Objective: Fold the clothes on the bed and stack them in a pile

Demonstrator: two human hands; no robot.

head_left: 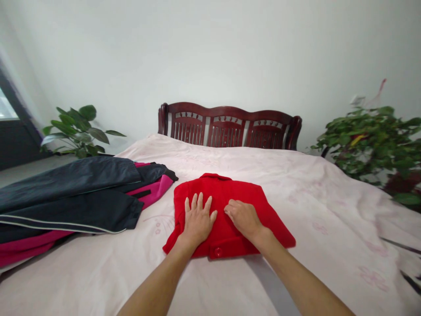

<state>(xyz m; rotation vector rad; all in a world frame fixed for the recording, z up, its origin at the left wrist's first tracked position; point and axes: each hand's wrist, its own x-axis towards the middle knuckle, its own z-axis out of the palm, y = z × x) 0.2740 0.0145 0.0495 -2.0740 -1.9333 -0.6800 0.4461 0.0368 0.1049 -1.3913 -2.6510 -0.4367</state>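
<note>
The folded red jacket (pixel 230 197) points collar-first at the headboard (pixel 229 126), left hand (pixel 197 219) spread flat on it, right hand (pixel 244 218) half-curled.

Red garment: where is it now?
Head view, centre: red garment on the bedsheet under left hand and right hand, right of dark clothes.

My left hand (pixel 198 218) flat on the folded red coat (pixel 223 219), my right hand (pixel 244 218) beside it, fingers curled — dark jackets (pixel 75 193) lie left on the bed (pixel 329 210).
</note>
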